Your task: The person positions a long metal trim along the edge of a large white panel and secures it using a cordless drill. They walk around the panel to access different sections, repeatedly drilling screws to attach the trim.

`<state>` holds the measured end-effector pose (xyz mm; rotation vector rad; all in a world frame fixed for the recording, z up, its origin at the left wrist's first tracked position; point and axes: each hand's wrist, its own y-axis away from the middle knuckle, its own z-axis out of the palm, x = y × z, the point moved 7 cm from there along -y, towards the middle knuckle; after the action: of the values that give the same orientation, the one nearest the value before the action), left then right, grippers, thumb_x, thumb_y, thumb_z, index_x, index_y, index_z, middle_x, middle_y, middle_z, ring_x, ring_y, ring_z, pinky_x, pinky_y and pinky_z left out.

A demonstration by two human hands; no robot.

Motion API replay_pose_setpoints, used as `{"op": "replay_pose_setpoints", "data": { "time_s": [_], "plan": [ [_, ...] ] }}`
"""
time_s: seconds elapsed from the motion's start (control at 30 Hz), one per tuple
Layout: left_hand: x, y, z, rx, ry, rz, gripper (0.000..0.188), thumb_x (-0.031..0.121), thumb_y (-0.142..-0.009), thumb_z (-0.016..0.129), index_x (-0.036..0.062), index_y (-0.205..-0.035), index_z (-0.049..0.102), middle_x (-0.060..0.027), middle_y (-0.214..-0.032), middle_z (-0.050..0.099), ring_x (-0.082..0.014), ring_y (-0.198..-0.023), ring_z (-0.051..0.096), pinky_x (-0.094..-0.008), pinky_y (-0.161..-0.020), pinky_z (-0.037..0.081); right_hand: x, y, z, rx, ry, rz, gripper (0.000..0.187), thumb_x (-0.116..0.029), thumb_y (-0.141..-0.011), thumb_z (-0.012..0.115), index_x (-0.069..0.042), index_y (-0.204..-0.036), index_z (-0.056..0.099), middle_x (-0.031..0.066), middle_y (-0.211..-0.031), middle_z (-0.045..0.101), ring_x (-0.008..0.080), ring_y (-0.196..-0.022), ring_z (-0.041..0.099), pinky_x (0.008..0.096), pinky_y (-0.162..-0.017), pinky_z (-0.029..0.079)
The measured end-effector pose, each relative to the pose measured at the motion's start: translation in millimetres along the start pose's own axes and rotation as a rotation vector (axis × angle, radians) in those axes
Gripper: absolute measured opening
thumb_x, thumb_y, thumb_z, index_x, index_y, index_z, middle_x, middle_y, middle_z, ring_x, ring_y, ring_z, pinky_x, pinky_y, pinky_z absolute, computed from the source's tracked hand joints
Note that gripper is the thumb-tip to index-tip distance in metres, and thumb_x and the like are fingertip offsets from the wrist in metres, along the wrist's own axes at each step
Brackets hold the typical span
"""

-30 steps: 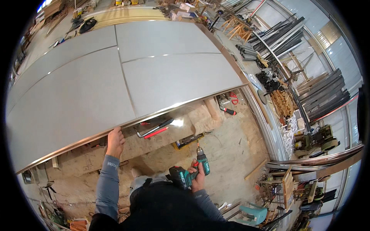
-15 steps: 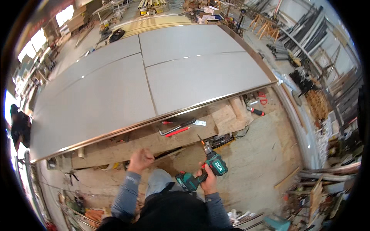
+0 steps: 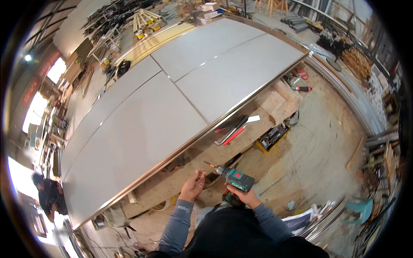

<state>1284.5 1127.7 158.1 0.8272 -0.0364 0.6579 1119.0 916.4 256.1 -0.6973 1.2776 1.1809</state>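
My right hand (image 3: 246,197) grips a green and black cordless drill (image 3: 241,179) by its handle. The drill's bit points left and slightly away from me, toward my left hand (image 3: 193,185). That hand is closed in a pinch just short of the bit tip; whatever is between its fingers is too small to make out. Beyond both hands lies a large grey panel (image 3: 137,124) with metal strips across it and a copper-toned edge. Under its near edge, a wooden board (image 3: 189,165) carries a red pencil-like stick (image 3: 234,135) and a bent metal bar with a black grip (image 3: 236,128).
A yellow-edged toolbox (image 3: 272,138) of small parts stands right of the board. Farther right lie a red-and-black handled tool (image 3: 303,89) and red-handled scissors (image 3: 302,74). Another person (image 3: 48,194) is at the panel's left end. A teal stool (image 3: 359,210) stands at lower right.
My view has turned, so the panel now slants up to the right. The drill has swung to point more to the left, and my left hand and its bit have come close together.
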Motion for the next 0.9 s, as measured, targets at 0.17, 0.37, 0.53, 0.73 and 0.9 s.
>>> {"op": "replay_pose_setpoints", "data": {
  "time_s": [0.17,0.37,0.53,0.73,0.9],
  "plan": [
    [42.9,11.4,-47.8,-0.001,-0.034,-0.095,0.032,0.021,-0.11,0.055,-0.003,-0.13,0.054,-0.0181,-0.126,0.063,-0.0303,-0.111,0.065,-0.0369,-0.092,0.061,17.5,1.8,67.9,0.061,0.069,-0.153,0.031,-0.023,-0.091,0.083,-0.006,-0.115,0.076,0.0083,-0.106,0.078,0.0185,-0.095,0.072,0.0373,-0.083,0.056],
    [81.8,18.8,-44.2,-0.133,-0.301,-0.085,0.03,0.02,-0.11,0.054,-0.0032,-0.129,0.055,-0.0138,-0.119,0.064,-0.0277,-0.106,0.065,-0.0352,-0.089,0.059,13.8,22.5,105.7,0.078,0.138,-0.182,0.036,-0.027,-0.089,0.086,-0.004,-0.115,0.074,0.0102,-0.104,0.077,0.0184,-0.094,0.071,0.0368,-0.084,0.055],
    [76.1,27.2,-9.5,-0.412,-1.044,0.349,0.036,0.022,-0.111,0.053,-0.0033,-0.137,0.057,-0.0134,-0.121,0.066,-0.0221,-0.099,0.065,-0.0298,-0.084,0.055,48.2,33.7,66.5,0.169,0.264,-0.134,0.056,-0.036,-0.085,0.089,-0.001,-0.123,0.068,0.0136,-0.113,0.075,0.0228,-0.105,0.07,0.0392,-0.092,0.056],
    [67.1,133.9,59.4,-0.696,-1.526,0.561,0.059,0.044,-0.109,0.052,0.0066,-0.154,0.046,-0.0138,-0.155,0.049,-0.0298,-0.14,0.05,-0.0405,-0.11,0.05,94.1,-0.3,94.7,0.188,0.356,-0.014,0.085,-0.054,-0.081,0.087,0.005,-0.132,0.054,0.0249,-0.125,0.064,0.0349,-0.117,0.062,0.0442,-0.101,0.05],
    [68.5,70.0,-29.9,-0.2,-0.631,-0.122,0.052,0.041,-0.109,0.054,0.007,-0.148,0.051,-0.0111,-0.142,0.055,-0.0266,-0.127,0.054,-0.039,-0.102,0.052,138.9,-12.9,93.9,-0.054,-0.139,-0.146,0.081,-0.039,-0.09,0.082,-0.003,-0.15,0.041,0.0214,-0.146,0.05,0.0359,-0.132,0.054,0.0531,-0.115,0.046]
  ]
}}
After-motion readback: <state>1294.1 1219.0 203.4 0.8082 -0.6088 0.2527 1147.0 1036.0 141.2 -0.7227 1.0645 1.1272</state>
